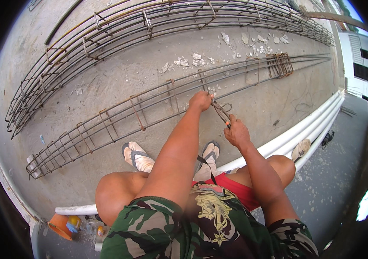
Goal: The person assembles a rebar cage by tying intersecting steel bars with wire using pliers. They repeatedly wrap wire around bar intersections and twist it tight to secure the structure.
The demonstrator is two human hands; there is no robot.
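A long, narrow rebar cage [137, 113] lies across the concrete in front of me, its rusty stirrups spaced along thin bars. Closed around the cage at one stirrup is my left hand [200, 101], on the near-side bar; its fingertips are partly hidden. My right hand [237, 131] grips pliers [221, 113] by handles with an orange part. The pliers' jaws reach up to the bar beside my left fingers. A loop of thin tie wire [225, 106] curls next to the jaws. Several stirrups [280, 65] are bunched together near the cage's right end.
A larger rebar cage [149, 26] stretches across the far side. Broken concrete pieces [197, 56] lie between the cages. Long white pipes [279, 141] run behind my sandalled feet [138, 154]. An orange container [59, 227] lies at lower left. A white block [33, 166] touches the cage's left end.
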